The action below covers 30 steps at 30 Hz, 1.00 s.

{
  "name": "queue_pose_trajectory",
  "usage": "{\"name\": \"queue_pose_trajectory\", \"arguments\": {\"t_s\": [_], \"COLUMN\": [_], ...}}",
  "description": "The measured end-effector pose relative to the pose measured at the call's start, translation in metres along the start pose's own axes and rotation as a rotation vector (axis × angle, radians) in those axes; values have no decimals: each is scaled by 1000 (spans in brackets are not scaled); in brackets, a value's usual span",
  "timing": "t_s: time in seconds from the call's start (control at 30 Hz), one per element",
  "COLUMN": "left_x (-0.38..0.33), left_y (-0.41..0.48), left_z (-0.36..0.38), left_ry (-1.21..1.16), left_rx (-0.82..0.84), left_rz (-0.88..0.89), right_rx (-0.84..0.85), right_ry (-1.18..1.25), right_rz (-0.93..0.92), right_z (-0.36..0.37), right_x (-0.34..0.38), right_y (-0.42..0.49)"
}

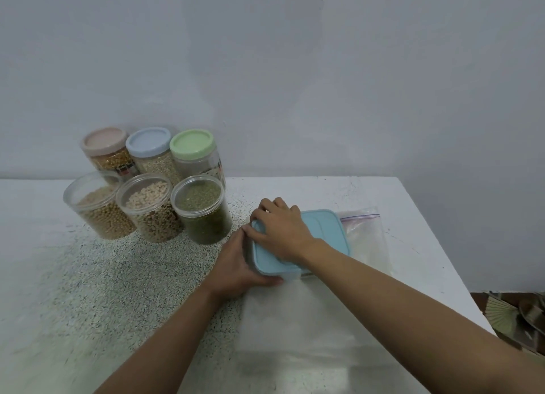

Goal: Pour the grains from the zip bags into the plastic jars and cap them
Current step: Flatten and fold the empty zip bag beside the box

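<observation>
Head view: my left grip (244,264) holds the box (292,276) on the table (413,205); my right grip (280,231) curls over its lid (327,228), capping it, I think. Next, three open jars (150,211) need caps.

- The lid (324,228) under the right hand (280,231) hides what the box (291,276) holds.
- The zip bag (365,234) beyond the fingers (264,209) lies partly behind the box.
- The jar label (125,169) left of the fingers is unreadable.
</observation>
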<state>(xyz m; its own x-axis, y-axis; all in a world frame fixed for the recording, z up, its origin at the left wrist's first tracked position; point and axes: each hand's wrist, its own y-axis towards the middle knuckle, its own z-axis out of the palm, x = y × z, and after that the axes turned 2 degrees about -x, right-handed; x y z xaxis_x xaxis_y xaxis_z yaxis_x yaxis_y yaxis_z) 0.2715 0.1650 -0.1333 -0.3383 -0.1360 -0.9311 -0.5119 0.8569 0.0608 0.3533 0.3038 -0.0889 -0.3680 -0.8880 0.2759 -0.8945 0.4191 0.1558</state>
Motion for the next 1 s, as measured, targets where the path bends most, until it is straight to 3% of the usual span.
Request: {"name": "queue_pose_trajectory", "arguments": {"t_s": [0.2, 0.33, 0.5, 0.7, 0.87, 1.0], "left_x": [1, 0, -7, -11, -18, -20], "left_y": [-1, 0, -3, -5, -9, -10], "left_z": [1, 0, -1, -2, 0, 0], "left_ry": [-21, -14, -1, -37, -25, -31], "left_rx": [-32, -45, -36, -25, 19, 33], "left_rz": [2, 7, 12, -19, 4, 4], "right_rx": [18, -18, -39, -178, -131, -231], "right_ry": [70, 374, 488, 895, 821, 899], "right_rz": [16, 103, 87, 115, 100, 277], "right_z": [-1, -15, -28, -85, -106, -96], "right_x": [0, 7, 9, 8, -5, -30], "right_y": [3, 7, 1, -7, -36, -52]}}
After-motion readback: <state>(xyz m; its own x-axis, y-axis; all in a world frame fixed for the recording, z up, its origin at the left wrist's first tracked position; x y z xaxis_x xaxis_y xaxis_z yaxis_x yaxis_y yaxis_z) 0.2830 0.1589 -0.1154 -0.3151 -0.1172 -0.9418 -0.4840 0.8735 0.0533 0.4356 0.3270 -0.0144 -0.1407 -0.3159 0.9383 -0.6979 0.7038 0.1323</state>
